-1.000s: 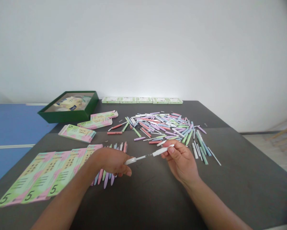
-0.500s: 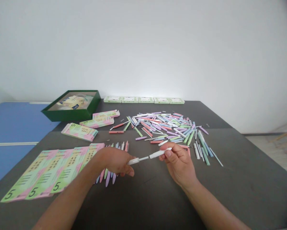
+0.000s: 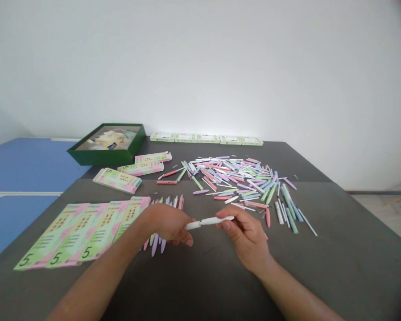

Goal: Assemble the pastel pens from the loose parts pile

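My left hand (image 3: 171, 223) is closed around a white pen half (image 3: 193, 225), whose other end is hidden in the fingers. Between thumb and fingers of my right hand (image 3: 245, 236) is a tapered white pen half (image 3: 213, 220). The two halves are in line, and their ends meet or nearly meet. Under and beside my left wrist lies a row of assembled-looking pens (image 3: 154, 245) in pink, green, blue and purple, partly covered by that hand. Beyond my right hand spreads a pile of loose pen barrels and refills (image 3: 233, 176).
Flat green-and-pink packets (image 3: 61, 234) overlap at the left, with several folded boxes (image 3: 118, 180) behind them. A green box (image 3: 103, 157) holding plastic bags stands at the back left. Pale green cartons (image 3: 208, 139) line the back edge of the dark table (image 3: 324, 263).
The two white halves have come together, and the thin refill that showed between them is now covered. My right hand has moved slightly left and down. The view has shifted a little.
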The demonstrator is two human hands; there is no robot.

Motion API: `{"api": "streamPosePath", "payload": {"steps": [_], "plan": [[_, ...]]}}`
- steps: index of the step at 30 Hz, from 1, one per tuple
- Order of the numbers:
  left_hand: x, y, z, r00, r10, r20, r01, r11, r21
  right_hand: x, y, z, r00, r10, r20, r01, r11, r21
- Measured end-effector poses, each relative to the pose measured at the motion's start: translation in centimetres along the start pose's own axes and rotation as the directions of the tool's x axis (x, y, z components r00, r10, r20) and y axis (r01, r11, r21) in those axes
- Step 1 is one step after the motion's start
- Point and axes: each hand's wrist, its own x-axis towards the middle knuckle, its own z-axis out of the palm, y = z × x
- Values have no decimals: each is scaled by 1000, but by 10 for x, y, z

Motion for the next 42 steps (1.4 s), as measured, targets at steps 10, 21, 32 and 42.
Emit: {"api": "streamPosePath", "payload": {"steps": [10, 21, 32, 42], "plan": [[-1, 5, 0, 1000, -25, -16, 26, 998, 52, -1, 2, -1, 997, -18, 72, 24, 996, -86], [-4, 10, 1, 998, -35, -48, 41, 990, 138, -4, -1, -2, 985, -80, 151, 113, 969, -220], [-5, 11, 3, 993, -45, -105, 66, 977, 203, -4, -4, -3, 986, -73, 152, 135, 881, -453], [-5, 15, 5, 991, -46, -122, 73, 970, 233, 1, 0, 1, 986, -94, 141, 156, 823, -547]]}}
